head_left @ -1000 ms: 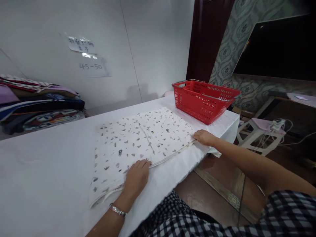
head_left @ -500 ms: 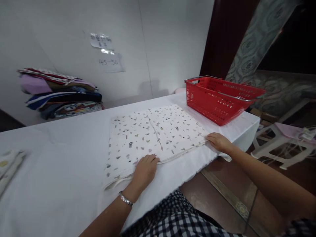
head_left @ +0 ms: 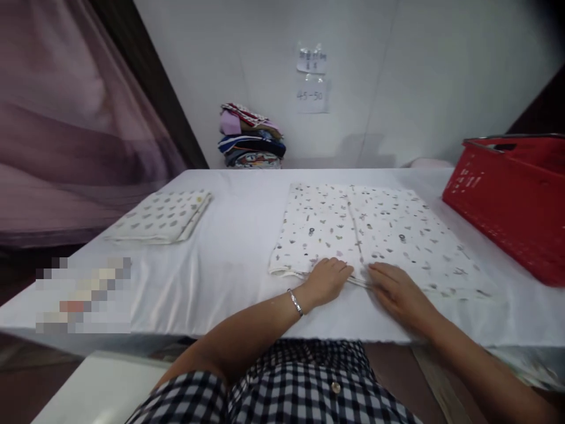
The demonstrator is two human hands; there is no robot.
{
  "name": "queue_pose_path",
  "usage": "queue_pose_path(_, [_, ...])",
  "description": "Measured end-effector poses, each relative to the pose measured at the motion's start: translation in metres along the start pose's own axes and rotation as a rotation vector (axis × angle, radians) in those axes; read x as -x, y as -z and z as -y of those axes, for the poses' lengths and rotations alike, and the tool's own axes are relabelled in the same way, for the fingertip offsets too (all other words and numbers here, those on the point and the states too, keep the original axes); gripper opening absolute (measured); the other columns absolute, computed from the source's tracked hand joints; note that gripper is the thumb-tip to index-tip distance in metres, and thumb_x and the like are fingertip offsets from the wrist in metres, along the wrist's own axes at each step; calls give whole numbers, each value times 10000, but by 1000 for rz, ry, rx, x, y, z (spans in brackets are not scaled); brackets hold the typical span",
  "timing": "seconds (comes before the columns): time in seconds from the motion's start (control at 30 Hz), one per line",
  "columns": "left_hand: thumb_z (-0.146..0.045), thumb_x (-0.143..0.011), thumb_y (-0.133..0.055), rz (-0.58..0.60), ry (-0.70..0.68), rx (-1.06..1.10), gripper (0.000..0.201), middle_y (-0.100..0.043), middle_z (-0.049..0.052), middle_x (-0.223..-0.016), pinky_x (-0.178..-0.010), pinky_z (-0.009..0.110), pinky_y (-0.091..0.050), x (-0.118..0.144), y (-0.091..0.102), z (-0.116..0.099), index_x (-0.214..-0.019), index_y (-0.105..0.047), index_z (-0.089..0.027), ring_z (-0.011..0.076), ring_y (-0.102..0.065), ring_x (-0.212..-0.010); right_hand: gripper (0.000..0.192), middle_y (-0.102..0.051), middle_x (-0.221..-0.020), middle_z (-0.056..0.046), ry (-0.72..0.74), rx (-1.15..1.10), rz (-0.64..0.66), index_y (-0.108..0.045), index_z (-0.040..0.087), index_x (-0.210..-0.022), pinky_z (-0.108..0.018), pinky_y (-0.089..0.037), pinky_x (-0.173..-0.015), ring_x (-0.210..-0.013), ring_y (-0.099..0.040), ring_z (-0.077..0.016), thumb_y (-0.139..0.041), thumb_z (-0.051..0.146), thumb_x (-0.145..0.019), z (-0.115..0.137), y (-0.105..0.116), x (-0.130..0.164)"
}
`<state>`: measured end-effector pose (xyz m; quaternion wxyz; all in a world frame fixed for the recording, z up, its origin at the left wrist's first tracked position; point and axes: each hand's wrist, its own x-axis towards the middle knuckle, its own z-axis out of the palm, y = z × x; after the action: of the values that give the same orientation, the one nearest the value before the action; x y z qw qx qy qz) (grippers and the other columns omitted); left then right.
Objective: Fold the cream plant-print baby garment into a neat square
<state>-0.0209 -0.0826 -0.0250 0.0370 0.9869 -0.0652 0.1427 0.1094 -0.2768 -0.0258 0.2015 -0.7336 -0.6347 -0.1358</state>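
A white cloth (head_left: 326, 227) with small printed motifs lies folded flat on the table, a line running down its middle from back to front. At its front edge, left of that line, my left hand (head_left: 326, 282) has its fingers bent over the layered hem; the thumb is hidden. Just right of the line rests my right hand (head_left: 399, 297), fingers stretched out along the cloth near the same edge. Only a small gap separates the two hands.
Another folded cloth (head_left: 165, 218) with grey-green motifs lies on the white-covered table (head_left: 233, 235) at left. Close to the far edge rises a pile of folded textiles (head_left: 251, 141). A red basket (head_left: 507, 200) stands at right. Something pixelated (head_left: 88, 294) occupies the front left corner.
My right hand has left the cloth's right corner and moved in beside my left hand. The view has turned left, bringing the second folded cloth fully in.
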Motion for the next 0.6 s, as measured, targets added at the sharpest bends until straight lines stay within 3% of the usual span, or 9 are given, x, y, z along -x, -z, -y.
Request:
queue_pose_path(0.23, [-130,-874,-417,-17,85,-6,201,-580,55,-944,-750,343,-385,11,3,7,-1046,-513,-168,197,-497,-885,330,-593,-1067,-117,21,23,123,-571,193,-1140,-407,-445,-786,-955,-530,-255,-467,183,-827,28,-31,-40])
queue_pose_path(0.4, [-97,-858,-412,-13,156,-20,251,-583,68,-989,-781,355,-387,37,15,25,-1075,-520,-161,206,-494,-925,307,-589,-1013,-120,12,56,94,-576,162,-1115,-376,-432,-776,-903,-515,-243,-435,141,-844,35,-42,-38])
queue_pose_path(0.6, [-58,-793,-460,-33,343,-11,338,-586,86,-1079,-856,384,-397,82,37,59,-1106,-540,-158,232,-488,-1024,294,-591,-1017,-118,5,31,73,-575,155,-1117,-391,-447,-792,-912,-520,-245,-420,172,-868,35,-43,-35])
